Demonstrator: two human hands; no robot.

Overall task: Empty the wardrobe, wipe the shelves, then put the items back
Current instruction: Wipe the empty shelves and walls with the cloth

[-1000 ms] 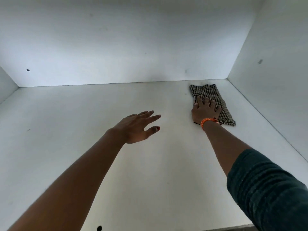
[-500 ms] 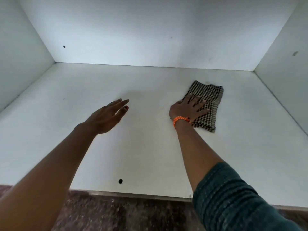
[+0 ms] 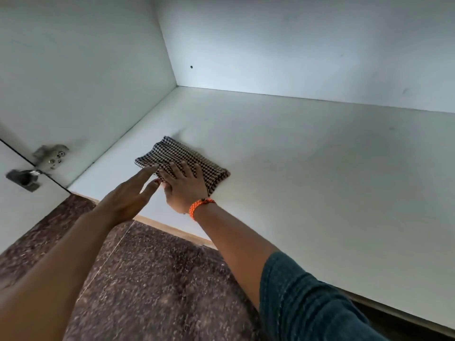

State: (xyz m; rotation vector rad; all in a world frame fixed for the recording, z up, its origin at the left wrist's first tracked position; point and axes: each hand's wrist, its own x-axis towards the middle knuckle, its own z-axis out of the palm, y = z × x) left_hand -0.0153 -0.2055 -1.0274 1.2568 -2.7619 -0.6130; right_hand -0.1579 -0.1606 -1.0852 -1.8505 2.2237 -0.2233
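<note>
Sliding leftward, the right hand is pressing flat-fingered on the folded black-and-white checked cloth; the left hand, empty, seemingly hovering. Keep pressure even across the white wardrobe shelf.

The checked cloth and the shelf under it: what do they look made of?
Checked cloth: woven fabric, probably cotton; soft folds, matte black-and-white weave. Shelf: likely white laminated board, smooth and matte, with a tan raw-looking front edge.

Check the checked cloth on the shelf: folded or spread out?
Folded. The checked cloth lies as a thick compact pad with rounded doubled edges, under the flat right hand.
</note>
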